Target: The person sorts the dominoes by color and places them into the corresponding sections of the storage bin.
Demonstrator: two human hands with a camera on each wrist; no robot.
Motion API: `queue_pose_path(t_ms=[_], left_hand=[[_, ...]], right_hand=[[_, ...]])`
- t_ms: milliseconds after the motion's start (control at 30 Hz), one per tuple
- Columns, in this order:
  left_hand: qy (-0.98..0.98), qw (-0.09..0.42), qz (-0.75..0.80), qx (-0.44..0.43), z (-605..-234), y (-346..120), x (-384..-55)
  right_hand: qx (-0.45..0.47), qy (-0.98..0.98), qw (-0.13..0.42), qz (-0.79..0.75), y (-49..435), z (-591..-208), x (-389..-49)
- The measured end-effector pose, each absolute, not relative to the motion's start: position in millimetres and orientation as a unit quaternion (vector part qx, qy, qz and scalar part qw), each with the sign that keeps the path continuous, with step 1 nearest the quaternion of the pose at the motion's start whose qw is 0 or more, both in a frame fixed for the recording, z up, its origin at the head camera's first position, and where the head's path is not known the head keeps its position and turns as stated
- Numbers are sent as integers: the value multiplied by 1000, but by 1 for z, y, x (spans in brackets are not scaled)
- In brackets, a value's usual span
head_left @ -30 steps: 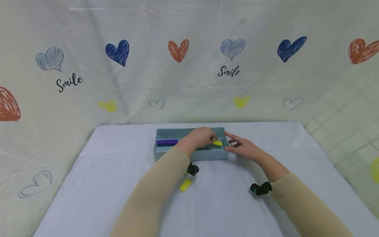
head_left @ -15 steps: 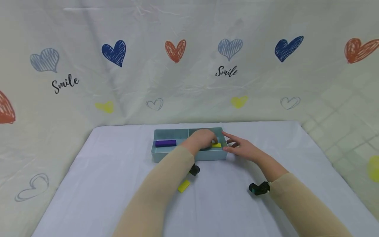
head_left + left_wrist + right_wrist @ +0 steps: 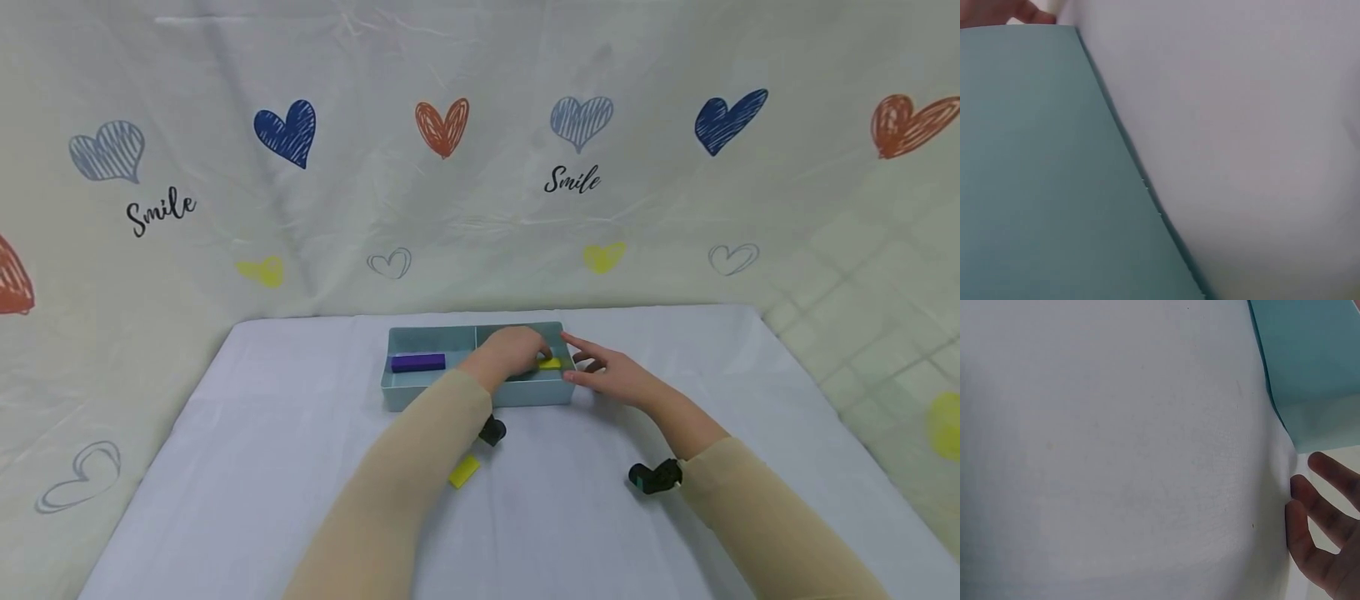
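In the head view, a blue-green two-compartment box [image 3: 536,396] stands near the table's far edge. My left hand [image 3: 512,350] reaches into its right compartment, fingers bent down, and seems to pinch a small yellow block [image 3: 553,364]; the hand partly hides the grip. My right hand [image 3: 615,373] lies at the box's right end, thumb and forefinger extended against it; the right wrist view shows its fingers [image 3: 1313,509] spread near a box corner. A purple block [image 3: 417,362] lies in the left compartment. The left wrist view shows mostly the box's wall [image 3: 1054,162].
Another yellow block [image 3: 464,472] lies on the white tablecloth [image 3: 562,508], in front of the box and beside my left forearm. A white curtain [image 3: 495,208] with printed hearts hangs behind the table.
The head view has shifted slightly, so everything sits a little further left. Within the box, my left hand and the yellow block have moved only slightly. The right hand stays at the box's end.
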State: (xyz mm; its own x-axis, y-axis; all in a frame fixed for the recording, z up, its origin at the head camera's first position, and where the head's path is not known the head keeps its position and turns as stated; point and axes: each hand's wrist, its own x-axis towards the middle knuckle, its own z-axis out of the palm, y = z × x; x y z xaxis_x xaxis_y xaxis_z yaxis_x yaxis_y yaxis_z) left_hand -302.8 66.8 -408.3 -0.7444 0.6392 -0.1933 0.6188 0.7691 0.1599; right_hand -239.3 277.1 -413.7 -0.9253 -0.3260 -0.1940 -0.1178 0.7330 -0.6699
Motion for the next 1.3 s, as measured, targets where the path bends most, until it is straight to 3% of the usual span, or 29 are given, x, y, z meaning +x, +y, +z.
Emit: queue_pose_path(t_ms=[633,1300], left_hand=[[928,137,114,327,-395,39,-303],[923,92,162,338,-358,-7,-269]], right_hand=[[-127,918,152,-343,272,-417,-242],[-120,917,164,-344,274,-416,-242]])
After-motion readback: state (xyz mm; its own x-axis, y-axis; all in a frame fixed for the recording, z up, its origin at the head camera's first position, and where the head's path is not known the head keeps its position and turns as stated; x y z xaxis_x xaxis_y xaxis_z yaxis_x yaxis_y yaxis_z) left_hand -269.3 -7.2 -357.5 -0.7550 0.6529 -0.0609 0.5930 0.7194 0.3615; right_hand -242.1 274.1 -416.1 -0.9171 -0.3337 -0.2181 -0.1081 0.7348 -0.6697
